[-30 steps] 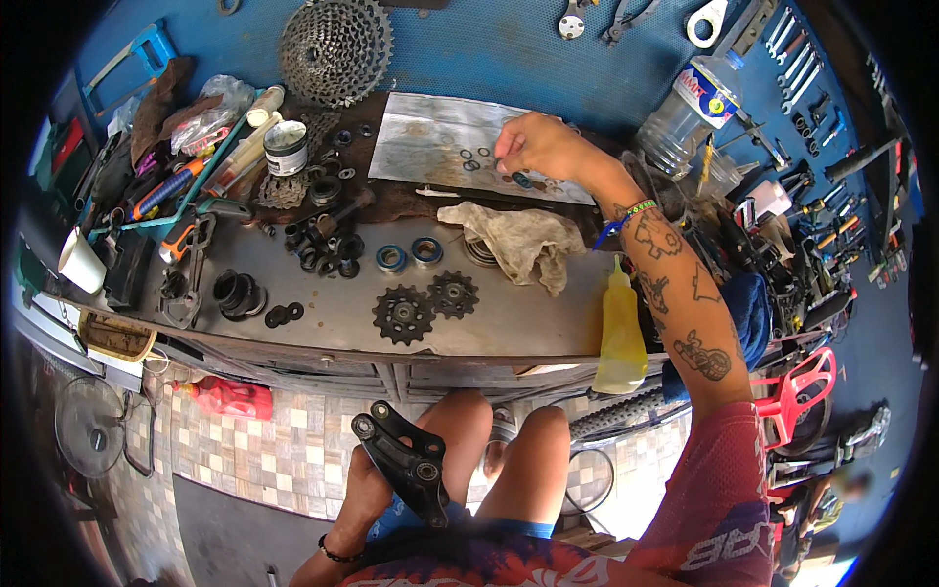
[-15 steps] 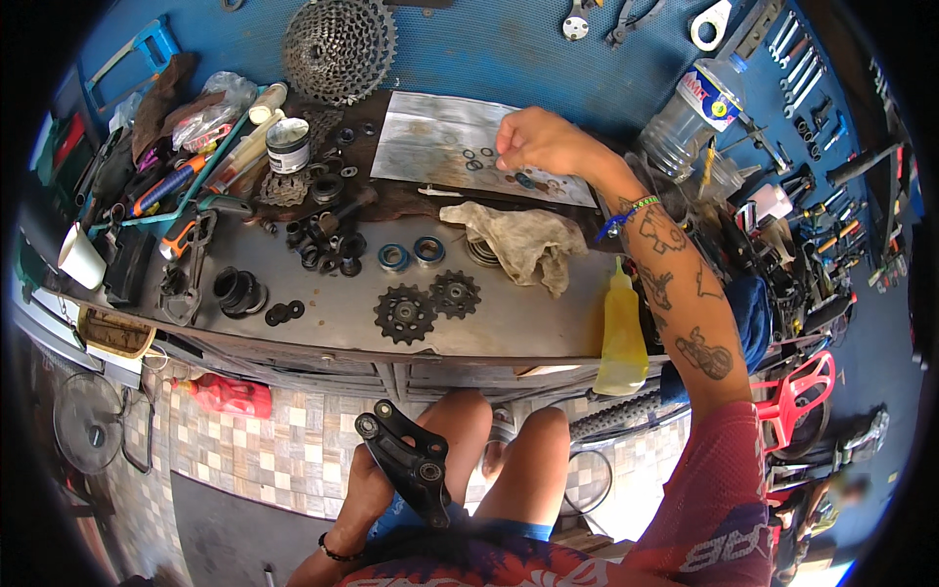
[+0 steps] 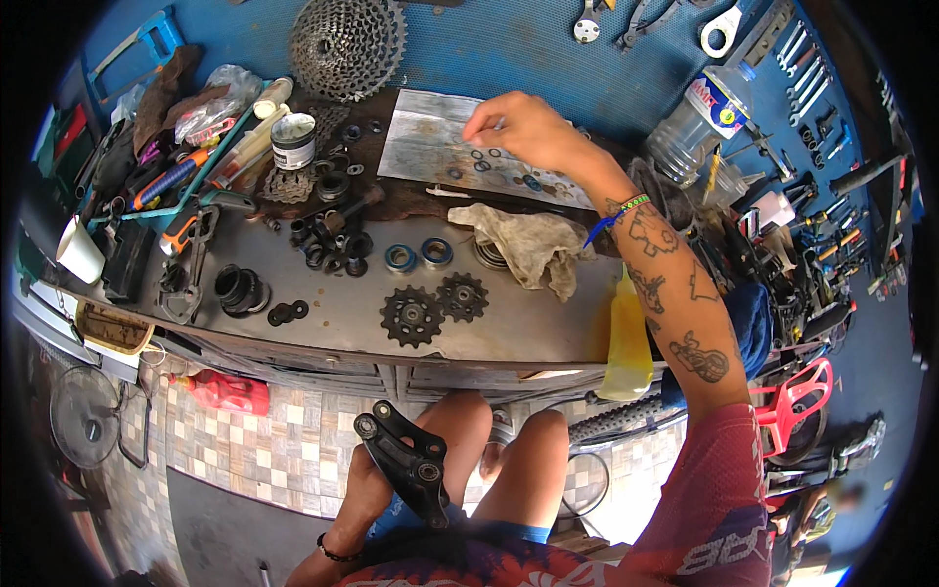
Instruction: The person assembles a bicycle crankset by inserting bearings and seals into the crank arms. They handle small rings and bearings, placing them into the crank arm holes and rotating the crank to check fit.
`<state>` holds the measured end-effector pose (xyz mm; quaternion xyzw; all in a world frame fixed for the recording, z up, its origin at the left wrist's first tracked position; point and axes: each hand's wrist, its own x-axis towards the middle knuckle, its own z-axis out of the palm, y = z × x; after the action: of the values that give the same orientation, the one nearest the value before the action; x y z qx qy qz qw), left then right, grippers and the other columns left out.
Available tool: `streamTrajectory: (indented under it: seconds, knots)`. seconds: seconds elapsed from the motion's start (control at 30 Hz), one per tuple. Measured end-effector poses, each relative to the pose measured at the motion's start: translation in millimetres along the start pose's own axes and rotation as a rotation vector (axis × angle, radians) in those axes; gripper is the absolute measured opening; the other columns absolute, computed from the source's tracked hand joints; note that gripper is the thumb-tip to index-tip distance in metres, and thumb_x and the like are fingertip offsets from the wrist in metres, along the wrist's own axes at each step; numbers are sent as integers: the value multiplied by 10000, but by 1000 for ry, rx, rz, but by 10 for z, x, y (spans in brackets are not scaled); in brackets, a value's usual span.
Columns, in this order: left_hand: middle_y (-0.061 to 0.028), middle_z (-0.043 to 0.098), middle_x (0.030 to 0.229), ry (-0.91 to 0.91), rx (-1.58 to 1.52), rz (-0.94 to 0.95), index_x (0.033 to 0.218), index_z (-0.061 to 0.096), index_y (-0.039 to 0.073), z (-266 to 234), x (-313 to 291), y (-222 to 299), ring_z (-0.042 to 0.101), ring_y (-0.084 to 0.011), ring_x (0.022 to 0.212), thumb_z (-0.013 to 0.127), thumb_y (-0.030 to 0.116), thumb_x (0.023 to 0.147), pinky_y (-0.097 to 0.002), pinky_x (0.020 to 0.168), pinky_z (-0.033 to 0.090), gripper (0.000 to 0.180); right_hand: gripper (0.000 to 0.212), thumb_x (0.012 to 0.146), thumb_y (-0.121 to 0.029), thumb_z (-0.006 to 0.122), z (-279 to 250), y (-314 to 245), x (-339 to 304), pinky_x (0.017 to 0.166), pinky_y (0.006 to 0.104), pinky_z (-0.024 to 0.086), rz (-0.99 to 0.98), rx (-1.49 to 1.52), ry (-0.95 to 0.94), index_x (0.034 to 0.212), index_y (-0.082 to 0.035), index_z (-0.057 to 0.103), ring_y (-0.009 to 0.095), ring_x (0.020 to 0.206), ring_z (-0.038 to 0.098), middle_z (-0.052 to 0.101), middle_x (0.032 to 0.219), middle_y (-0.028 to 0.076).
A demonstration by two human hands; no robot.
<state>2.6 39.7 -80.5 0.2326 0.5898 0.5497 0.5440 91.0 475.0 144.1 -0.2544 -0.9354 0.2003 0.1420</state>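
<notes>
Left hand (image 3: 364,483) clasps a black metal linkage (image 3: 407,456); right hand (image 3: 528,132), grip unclear, could scatter thin dark rings (image 3: 482,166) by brushing them.

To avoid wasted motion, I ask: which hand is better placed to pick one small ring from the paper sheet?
Probably the right hand: its fingers hover above the paper sheet, near the small rings; whether it is empty is unclear. The left hand is farther away, gripping a black linkage.

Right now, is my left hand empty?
No, your left hand holds a black part with round holes near its ends.
</notes>
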Motion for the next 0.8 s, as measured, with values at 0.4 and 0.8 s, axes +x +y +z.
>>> streamTrajectory:
  seconds: [0.4, 0.8]
  knots:
    - [-23, 739, 895, -32, -10, -4, 1060, 682, 20, 22, 19, 73, 680, -108, 801, 753, 315, 1029, -285, 694, 531, 306, 218, 886, -160, 823, -75, 309, -93, 822, 345, 557, 188, -52, -53, 1060, -37, 779, 191, 885, 718, 779, 950, 70]
    - [-28, 740, 922, -41, -32, -14, 1111, 667, 22, 26, 14, 55, 681, -112, 828, 781, 337, 1010, -285, 714, 535, 350, 248, 918, -211, 796, -55, 90, -93, 767, 340, 564, 88, 152, -72, 1048, 0, 802, 176, 872, 734, 792, 964, 93]
